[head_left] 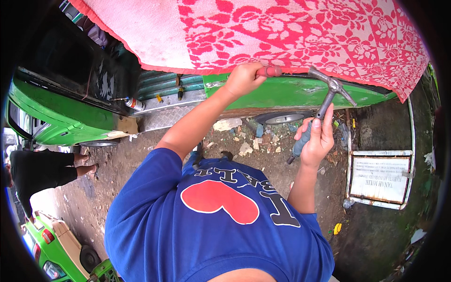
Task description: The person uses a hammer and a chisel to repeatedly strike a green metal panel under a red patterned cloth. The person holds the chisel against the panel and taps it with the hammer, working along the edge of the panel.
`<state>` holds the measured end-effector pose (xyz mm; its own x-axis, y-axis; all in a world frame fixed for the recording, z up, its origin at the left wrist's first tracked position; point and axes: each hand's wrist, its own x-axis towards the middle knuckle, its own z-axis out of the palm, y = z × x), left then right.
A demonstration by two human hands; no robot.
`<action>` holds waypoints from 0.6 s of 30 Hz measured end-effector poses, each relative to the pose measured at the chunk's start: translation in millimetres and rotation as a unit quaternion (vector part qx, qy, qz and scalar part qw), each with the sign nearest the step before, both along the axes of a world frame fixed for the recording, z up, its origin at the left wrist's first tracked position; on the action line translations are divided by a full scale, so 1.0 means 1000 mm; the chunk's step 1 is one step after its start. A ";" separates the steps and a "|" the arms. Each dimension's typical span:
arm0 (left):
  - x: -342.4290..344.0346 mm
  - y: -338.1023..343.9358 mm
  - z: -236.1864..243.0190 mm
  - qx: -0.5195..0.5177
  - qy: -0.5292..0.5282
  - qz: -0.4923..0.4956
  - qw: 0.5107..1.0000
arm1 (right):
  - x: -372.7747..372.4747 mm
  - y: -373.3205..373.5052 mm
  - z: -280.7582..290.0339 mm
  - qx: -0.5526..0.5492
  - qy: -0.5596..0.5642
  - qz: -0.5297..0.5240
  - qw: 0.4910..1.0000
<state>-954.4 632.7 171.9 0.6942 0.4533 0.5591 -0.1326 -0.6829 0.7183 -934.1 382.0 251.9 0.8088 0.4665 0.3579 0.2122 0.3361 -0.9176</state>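
My left hand (244,79) is closed round the red handle of a slim hand tool (269,71). Its shaft points right along the green vehicle panel (263,92), at the lower border of a pink floral blanket (263,33); what kind of tool it is does not show clearly. In my right hand (317,141) is a hammer (331,94), gripped by its bluish-grey handle. The hammer's head is raised near the panel's edge, just right of the red-handled tool. Whether the tool's tip touches the panel cannot be made out.
A spray can (135,103) stands on the metal step plate (162,120) at left. Under the panel is a wheel (282,117), with rubble scattered on the ground. A white-framed sign (379,178) is at right. Another person (42,171) and a green car (58,246) are at left.
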 end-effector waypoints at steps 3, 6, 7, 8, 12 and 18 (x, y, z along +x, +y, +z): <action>0.005 -0.004 -0.009 0.032 0.004 -0.014 0.999 | 0.011 0.001 -0.016 -0.194 -0.082 0.060 0.976; 0.004 -0.002 -0.010 0.043 0.004 0.004 0.999 | 0.010 -0.001 -0.002 -0.083 -0.016 0.017 0.996; 0.004 -0.004 -0.007 0.043 0.002 0.002 0.999 | 0.009 -0.004 -0.001 -0.039 -0.006 -0.008 0.999; 0.004 -0.005 -0.006 0.043 -0.001 -0.001 0.999 | 0.006 -0.004 -0.003 0.004 -0.003 -0.033 0.999; 0.003 -0.006 -0.011 -0.001 0.035 -0.002 0.999 | 0.007 0.006 -0.020 -0.190 -0.026 0.070 0.979; -0.009 -0.009 -0.033 0.054 0.018 -0.004 0.998 | 0.003 -0.005 -0.014 -0.058 0.011 0.024 0.998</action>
<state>-963.0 624.0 139.0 0.7180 0.3865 0.5788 -0.1139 -0.7551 0.6456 -931.1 376.8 238.2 0.7922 0.5419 0.2807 0.1773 0.2357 -0.9555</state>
